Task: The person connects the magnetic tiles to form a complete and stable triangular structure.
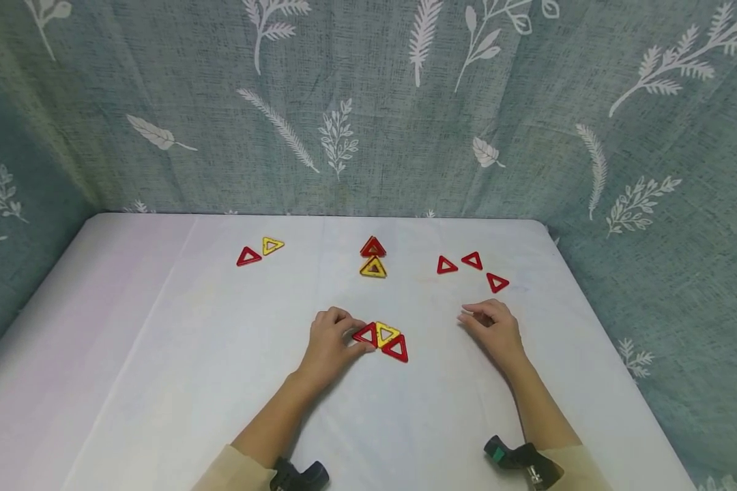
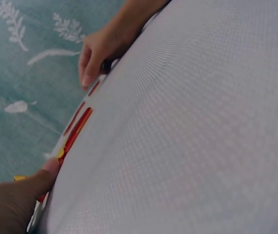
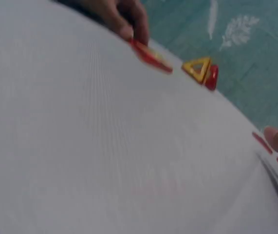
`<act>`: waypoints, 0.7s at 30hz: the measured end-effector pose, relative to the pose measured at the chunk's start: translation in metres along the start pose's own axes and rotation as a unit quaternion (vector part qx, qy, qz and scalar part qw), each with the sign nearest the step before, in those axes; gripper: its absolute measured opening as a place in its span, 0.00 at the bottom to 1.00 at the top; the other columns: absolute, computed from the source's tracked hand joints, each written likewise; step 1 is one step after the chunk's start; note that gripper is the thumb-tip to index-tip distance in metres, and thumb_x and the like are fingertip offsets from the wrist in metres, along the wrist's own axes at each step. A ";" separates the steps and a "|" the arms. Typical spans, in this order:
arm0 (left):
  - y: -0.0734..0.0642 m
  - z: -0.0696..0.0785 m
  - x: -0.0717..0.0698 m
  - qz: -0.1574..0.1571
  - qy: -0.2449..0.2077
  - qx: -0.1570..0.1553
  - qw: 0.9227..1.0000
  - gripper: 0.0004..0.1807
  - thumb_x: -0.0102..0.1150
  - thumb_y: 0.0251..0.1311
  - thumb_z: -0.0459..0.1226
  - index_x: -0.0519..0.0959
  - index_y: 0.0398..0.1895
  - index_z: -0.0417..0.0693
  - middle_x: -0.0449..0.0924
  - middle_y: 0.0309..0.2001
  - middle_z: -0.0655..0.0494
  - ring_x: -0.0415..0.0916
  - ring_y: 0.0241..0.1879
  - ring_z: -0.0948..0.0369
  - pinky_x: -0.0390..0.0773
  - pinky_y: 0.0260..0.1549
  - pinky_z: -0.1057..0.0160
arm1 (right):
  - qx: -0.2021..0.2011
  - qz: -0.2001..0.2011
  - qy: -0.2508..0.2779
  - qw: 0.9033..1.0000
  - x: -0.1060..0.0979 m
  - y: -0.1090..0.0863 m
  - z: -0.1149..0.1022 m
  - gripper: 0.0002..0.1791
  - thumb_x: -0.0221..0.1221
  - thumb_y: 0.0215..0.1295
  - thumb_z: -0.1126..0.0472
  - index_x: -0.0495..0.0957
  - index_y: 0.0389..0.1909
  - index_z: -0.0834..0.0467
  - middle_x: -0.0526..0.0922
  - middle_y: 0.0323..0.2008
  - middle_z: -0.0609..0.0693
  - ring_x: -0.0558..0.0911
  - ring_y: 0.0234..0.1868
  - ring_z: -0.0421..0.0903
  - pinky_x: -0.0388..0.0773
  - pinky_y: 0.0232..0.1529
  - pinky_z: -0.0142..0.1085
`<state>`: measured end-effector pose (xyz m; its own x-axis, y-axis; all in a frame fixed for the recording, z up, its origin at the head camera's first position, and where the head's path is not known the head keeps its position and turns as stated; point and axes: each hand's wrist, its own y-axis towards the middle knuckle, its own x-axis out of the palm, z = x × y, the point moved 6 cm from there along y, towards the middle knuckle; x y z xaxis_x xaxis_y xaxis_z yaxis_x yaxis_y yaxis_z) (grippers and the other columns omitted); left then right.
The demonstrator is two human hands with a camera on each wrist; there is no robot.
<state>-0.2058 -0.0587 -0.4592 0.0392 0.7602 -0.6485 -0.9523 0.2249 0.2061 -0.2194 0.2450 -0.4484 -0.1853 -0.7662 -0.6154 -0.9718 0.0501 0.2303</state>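
Three open-centred triangle tiles lie edge to edge on the table: a red triangle tile [image 1: 356,336] at the left, a yellow triangle tile [image 1: 379,341] in the middle and another red triangle tile [image 1: 404,350] at the right. My left hand [image 1: 330,348] pinches the leftmost red one between thumb and fingers. Out to the right, my right hand [image 1: 494,333] hovers with loosely bent fingers and nothing in them. Just beyond its fingertips are several loose red tiles, the nearest red triangle tile [image 1: 490,285] among them.
At the back centre, a red triangle stack [image 1: 373,241] touches a yellow triangle stack [image 1: 373,274]. A red tile [image 1: 248,262] and a yellow tile [image 1: 265,246] lie at the back left. A patterned curtain [image 1: 368,150] hangs behind the white table [image 1: 160,382].
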 end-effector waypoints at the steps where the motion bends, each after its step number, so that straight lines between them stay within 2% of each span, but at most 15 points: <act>1: 0.000 0.000 0.000 -0.001 0.005 -0.002 1.000 0.20 0.75 0.42 0.44 0.85 0.41 0.50 0.71 0.39 0.57 0.63 0.44 0.58 0.64 0.43 0.56 | 0.006 0.004 -0.011 1.000 -0.003 0.001 0.004 0.14 0.68 0.55 0.59 0.84 0.42 0.58 0.78 0.36 0.51 0.71 0.37 0.40 0.68 0.36 0.21; 5: -0.001 0.000 0.001 -0.011 0.020 -0.012 1.000 0.20 0.74 0.44 0.45 0.85 0.43 0.52 0.71 0.40 0.57 0.63 0.44 0.58 0.64 0.43 0.56 | 0.026 0.014 -0.057 0.998 -0.015 0.004 0.019 0.18 0.66 0.57 0.56 0.82 0.47 0.60 0.77 0.40 0.54 0.72 0.41 0.45 0.67 0.38 0.23; 8: -0.001 0.001 0.001 -0.012 0.023 -0.014 1.000 0.20 0.74 0.44 0.45 0.85 0.43 0.53 0.71 0.40 0.58 0.63 0.44 0.59 0.64 0.43 0.56 | 0.047 0.019 -0.070 0.996 -0.023 0.008 0.027 0.21 0.65 0.59 0.55 0.80 0.50 0.61 0.74 0.43 0.56 0.72 0.45 0.48 0.68 0.43 0.28; 14: -0.002 0.002 -0.001 -0.001 0.034 0.000 0.999 0.20 0.74 0.44 0.44 0.85 0.44 0.52 0.73 0.41 0.57 0.65 0.44 0.58 0.65 0.44 0.56 | 0.094 0.042 -0.064 0.993 -0.035 0.022 0.039 0.25 0.63 0.60 0.58 0.74 0.57 0.64 0.69 0.50 0.62 0.70 0.52 0.56 0.70 0.51 0.46; 21: -0.001 0.005 0.000 -0.004 0.079 0.021 0.997 0.22 0.71 0.47 0.48 0.84 0.48 0.55 0.73 0.50 0.53 0.66 0.49 0.55 0.65 0.46 0.54 | 0.135 0.040 -0.109 0.984 -0.040 0.037 0.047 0.30 0.60 0.63 0.53 0.69 0.62 0.64 0.66 0.54 0.65 0.66 0.57 0.61 0.65 0.56 0.52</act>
<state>-0.2034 -0.0555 -0.4556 -0.0051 0.6544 -0.7561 -0.9386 0.2578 0.2295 -0.2552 0.3073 -0.4506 -0.2607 -0.5991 -0.7570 -0.9509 0.2949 0.0941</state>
